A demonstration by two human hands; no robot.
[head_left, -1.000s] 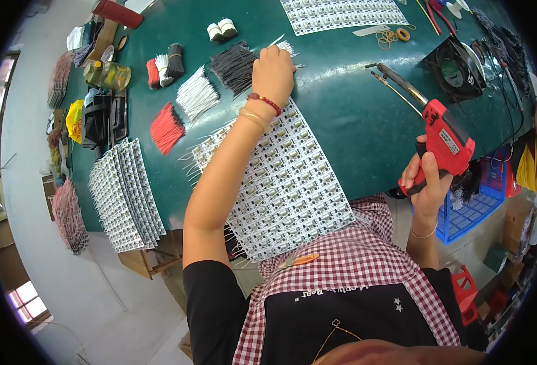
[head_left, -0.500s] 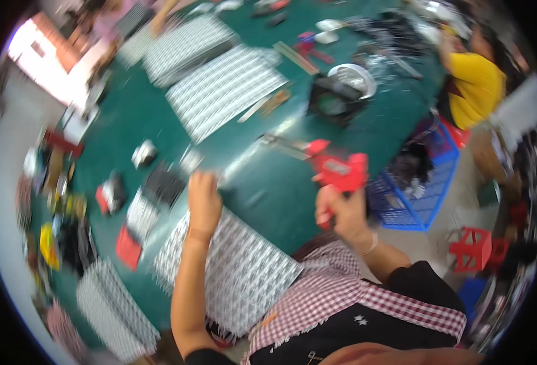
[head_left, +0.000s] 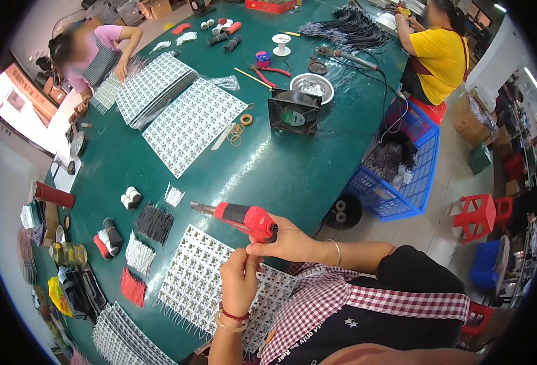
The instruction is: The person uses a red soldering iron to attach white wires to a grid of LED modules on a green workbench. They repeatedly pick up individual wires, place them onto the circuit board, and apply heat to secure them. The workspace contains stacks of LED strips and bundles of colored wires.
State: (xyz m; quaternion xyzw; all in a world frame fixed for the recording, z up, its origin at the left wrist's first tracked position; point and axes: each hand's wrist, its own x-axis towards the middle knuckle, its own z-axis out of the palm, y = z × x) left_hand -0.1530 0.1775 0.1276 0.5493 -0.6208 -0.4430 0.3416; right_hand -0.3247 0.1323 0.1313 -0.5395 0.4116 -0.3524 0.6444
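My right hand (head_left: pixel 293 241) is wrapped round the handle of a red and black soldering gun (head_left: pixel 244 220), its metal tip pointing left over the table. Just below the handle, my left hand (head_left: pixel 239 277) is closed in a pinch, its fingertips close to my right hand; what they hold, if anything, is too small to make out. Under both hands lies a white circuit board panel (head_left: pixel 189 267) with rows of small parts and thin wires hanging off its left edge. Beside it sit short black wires (head_left: pixel 153 223), white wires (head_left: pixel 139 253) and red wires (head_left: pixel 133 286).
Farther back are panel stacks (head_left: pixel 192 125), a black fan (head_left: pixel 294 112), a metal bowl (head_left: pixel 326 82) and a soldering iron (head_left: pixel 356 59). A blue crate (head_left: pixel 423 176) stands on the floor at right. Two co-workers sit across the table, one in yellow (head_left: pixel 442 61), one in pink (head_left: pixel 107 36).
My right hand has brought the soldering gun left and down, towards my left hand. My left hand has moved right and down, over the panel. The view has shifted and become sharp.
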